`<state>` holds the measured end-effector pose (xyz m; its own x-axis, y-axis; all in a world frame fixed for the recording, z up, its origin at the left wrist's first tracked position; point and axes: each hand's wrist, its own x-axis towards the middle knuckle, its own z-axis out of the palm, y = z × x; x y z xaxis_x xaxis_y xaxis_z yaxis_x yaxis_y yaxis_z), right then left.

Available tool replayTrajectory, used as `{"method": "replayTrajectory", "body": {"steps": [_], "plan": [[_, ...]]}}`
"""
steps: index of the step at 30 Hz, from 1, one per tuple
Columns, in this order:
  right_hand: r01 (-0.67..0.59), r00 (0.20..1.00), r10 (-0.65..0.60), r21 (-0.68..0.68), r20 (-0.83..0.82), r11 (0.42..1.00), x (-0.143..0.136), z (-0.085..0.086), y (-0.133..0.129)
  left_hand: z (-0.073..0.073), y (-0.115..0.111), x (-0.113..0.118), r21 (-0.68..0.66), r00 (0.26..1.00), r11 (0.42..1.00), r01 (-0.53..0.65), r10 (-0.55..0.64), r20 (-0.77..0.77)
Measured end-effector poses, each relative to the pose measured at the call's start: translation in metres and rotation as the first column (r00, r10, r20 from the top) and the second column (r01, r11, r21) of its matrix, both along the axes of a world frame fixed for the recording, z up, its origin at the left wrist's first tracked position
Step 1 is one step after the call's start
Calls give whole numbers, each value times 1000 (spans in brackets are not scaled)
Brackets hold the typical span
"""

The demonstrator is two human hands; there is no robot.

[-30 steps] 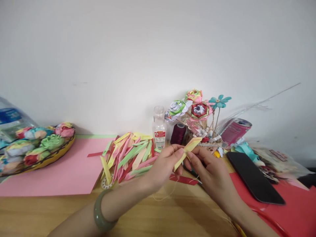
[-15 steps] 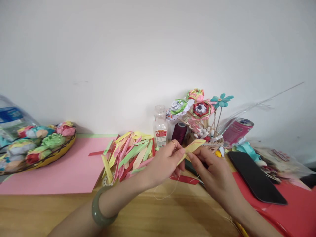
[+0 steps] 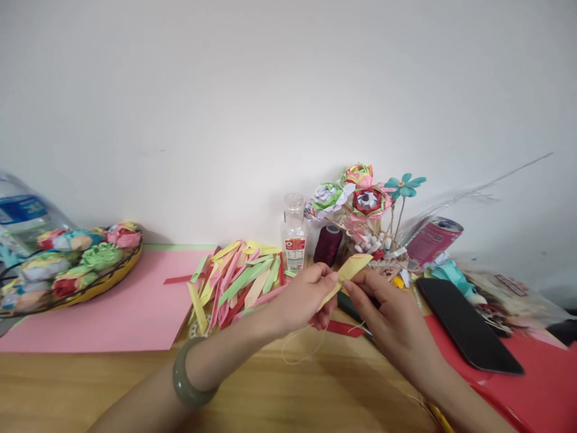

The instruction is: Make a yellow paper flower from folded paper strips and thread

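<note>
My left hand (image 3: 311,294) and my right hand (image 3: 383,300) meet over the wooden table. Between them is a bundle of folded yellow paper strips (image 3: 356,264), slanting up to the right. Fingers and thumb of my left hand are closed on its lower part; those of my right hand pinch it near the middle. A thin pale thread (image 3: 304,362) hangs in a loop below my left hand. Beneath the hands lies a red paper strip (image 3: 345,328). Left of them is a heap of coloured folded paper strips (image 3: 243,282). My palms hide part of the bundle.
Behind stand a clear glass bottle (image 3: 295,234), a dark purple thread spool (image 3: 327,246), paper flowers (image 3: 369,201) and a tilted pink can (image 3: 435,240). A black phone (image 3: 469,325) lies on red paper at right. A basket of paper flowers (image 3: 130,261) rests on pink sheets (image 3: 135,313) at left.
Both hands keep their hold on the yellow strips, whose tip has turned slightly. The thread loop has shifted a little. The view has moved slightly.
</note>
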<state>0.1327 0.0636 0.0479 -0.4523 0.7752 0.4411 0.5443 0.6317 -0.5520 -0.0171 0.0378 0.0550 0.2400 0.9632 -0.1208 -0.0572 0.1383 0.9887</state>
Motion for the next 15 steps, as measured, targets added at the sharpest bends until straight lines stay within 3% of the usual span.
{"method": "replayTrajectory", "body": {"steps": [5,15], "plan": [[-48,999,48,-49,-5,998,1,6,0,5,-1,-1,-84,978,996,21,-3,209],[-66,995,72,-92,69,994,3,9,-3,1,-4,10,54,937,965,-256,234,260]]}}
